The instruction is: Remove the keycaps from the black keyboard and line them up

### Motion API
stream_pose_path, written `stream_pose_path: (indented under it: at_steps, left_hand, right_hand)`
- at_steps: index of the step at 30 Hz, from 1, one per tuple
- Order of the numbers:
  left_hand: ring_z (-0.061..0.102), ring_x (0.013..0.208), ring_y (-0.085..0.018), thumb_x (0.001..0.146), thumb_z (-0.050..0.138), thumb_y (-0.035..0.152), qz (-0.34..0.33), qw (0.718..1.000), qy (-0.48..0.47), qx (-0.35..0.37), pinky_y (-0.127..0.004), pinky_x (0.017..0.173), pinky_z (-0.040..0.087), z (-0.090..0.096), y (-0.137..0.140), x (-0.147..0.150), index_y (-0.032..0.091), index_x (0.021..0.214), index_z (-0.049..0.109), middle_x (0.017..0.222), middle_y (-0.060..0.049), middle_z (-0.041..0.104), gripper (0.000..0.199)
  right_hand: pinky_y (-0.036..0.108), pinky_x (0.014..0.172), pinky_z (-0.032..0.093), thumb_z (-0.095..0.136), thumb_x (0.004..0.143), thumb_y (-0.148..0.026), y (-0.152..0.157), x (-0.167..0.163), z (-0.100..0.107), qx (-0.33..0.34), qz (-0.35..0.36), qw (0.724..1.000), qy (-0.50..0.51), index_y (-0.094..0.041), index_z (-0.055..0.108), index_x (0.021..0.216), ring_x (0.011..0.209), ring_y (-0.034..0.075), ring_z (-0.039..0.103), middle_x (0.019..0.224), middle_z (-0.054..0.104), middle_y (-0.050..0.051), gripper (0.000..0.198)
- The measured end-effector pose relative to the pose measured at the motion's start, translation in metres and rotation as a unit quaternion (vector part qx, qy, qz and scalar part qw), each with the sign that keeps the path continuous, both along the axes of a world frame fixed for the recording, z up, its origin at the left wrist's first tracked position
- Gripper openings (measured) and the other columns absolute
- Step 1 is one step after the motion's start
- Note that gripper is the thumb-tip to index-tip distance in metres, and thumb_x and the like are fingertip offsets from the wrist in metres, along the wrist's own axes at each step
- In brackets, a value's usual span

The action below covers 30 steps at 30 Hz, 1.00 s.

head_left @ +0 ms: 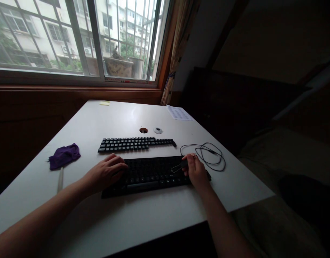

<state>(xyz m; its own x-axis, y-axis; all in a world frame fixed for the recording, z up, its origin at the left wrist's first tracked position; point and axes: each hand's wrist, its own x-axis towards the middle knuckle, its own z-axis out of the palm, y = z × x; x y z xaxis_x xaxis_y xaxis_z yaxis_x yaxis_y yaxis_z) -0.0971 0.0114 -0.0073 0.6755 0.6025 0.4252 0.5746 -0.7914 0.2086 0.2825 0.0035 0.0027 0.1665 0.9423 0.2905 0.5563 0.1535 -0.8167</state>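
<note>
A black keyboard lies across the white desk in front of me. Its lower rows, with a long space bar, still show keycaps, while much of the upper area looks dark and bare. My left hand holds the keyboard's left end, fingers bent over its top. Over the right part, my right hand is closed round the dark handle of a wire keycap puller, whose wire loop points left and down at the keys. Behind the keyboard, black keycaps lie in rows in keyboard order.
A black cable lies coiled at the right. To the left are a purple cloth and a pale stick. Farther back come a desk hole, a round grey cover, a printed sheet and yellow notes.
</note>
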Motion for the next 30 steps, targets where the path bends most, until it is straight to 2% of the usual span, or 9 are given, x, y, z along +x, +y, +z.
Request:
stream_pose_path:
  at_steps: [4, 9, 13, 18, 22, 27, 30]
  left_hand:
    - [0.054, 0.097, -0.021, 0.095, 0.050, 0.019, -0.007, 1.000, -0.015, -0.017, -0.035, 0.087, 0.052, -0.001, 0.001, 0.000, 0.021, 0.113, 0.064, 0.105, -0.009, 0.062, 0.023]
    - [0.055, 0.094, -0.020, 0.096, 0.050, 0.019, -0.021, 0.999, -0.043, -0.011, -0.035, 0.084, 0.053, -0.004, 0.004, 0.003, 0.020, 0.111, 0.065, 0.102, -0.009, 0.062, 0.022]
    - [0.055, 0.092, -0.020, 0.095, 0.050, 0.019, -0.023, 0.998, -0.061, -0.007, -0.035, 0.084, 0.052, -0.006, 0.006, 0.004, 0.020, 0.111, 0.065, 0.101, -0.009, 0.062, 0.022]
    - [0.053, 0.094, -0.020, 0.096, 0.050, 0.018, -0.025, 0.998, -0.047, -0.014, -0.037, 0.085, 0.051, -0.008, 0.006, 0.002, 0.020, 0.112, 0.064, 0.103, -0.009, 0.061, 0.022]
    - [0.053, 0.096, -0.020, 0.096, 0.049, 0.018, -0.023, 0.999, -0.036, -0.019, -0.038, 0.087, 0.051, -0.009, 0.006, 0.000, 0.020, 0.114, 0.063, 0.105, -0.010, 0.060, 0.023]
    - [0.054, 0.096, -0.020, 0.095, 0.050, 0.018, -0.026, 0.999, -0.040, -0.027, -0.038, 0.087, 0.051, -0.008, 0.005, 0.000, 0.021, 0.113, 0.064, 0.105, -0.009, 0.060, 0.022]
    - [0.054, 0.095, -0.020, 0.095, 0.051, 0.019, -0.028, 0.998, -0.044, -0.025, -0.037, 0.086, 0.052, -0.006, 0.005, 0.001, 0.021, 0.111, 0.064, 0.104, -0.009, 0.061, 0.021]
  right_hand:
    - [0.026, 0.044, 0.044, 0.032, 0.094, -0.065, 0.001, 0.000, -0.002, -0.010, 0.003, 0.999, 0.033, -0.021, 0.057, 0.089, 0.043, 0.016, 0.055, 0.056, 0.057, 0.000, 0.051]
    - [0.025, 0.043, 0.044, 0.031, 0.095, -0.065, 0.000, -0.007, -0.001, -0.012, 0.028, 0.999, 0.011, -0.020, 0.058, 0.089, 0.043, 0.015, 0.055, 0.055, 0.055, -0.001, 0.053]
    - [0.026, 0.048, 0.046, 0.029, 0.098, -0.060, 0.001, -0.016, 0.002, 0.004, 0.050, 0.997, -0.062, -0.020, 0.059, 0.089, 0.047, 0.016, 0.059, 0.057, 0.058, 0.000, 0.050]
    - [0.031, 0.065, 0.049, 0.030, 0.100, -0.050, 0.003, -0.024, 0.007, 0.059, 0.069, 0.980, -0.177, -0.019, 0.059, 0.087, 0.061, 0.019, 0.065, 0.081, 0.069, 0.008, 0.045]
    - [0.030, 0.063, 0.047, 0.032, 0.099, -0.049, 0.004, -0.020, 0.011, 0.057, 0.058, 0.978, -0.193, -0.020, 0.059, 0.084, 0.059, 0.020, 0.065, 0.072, 0.068, 0.007, 0.043]
    - [0.026, 0.053, 0.044, 0.035, 0.098, -0.051, 0.001, -0.016, 0.012, 0.014, 0.042, 0.990, -0.130, -0.021, 0.060, 0.085, 0.047, 0.017, 0.060, 0.055, 0.060, 0.000, 0.041]
    - [0.027, 0.054, 0.043, 0.038, 0.097, -0.050, 0.001, -0.018, 0.010, 0.031, 0.036, 0.988, -0.147, -0.022, 0.060, 0.080, 0.049, 0.018, 0.060, 0.053, 0.059, 0.000, 0.040]
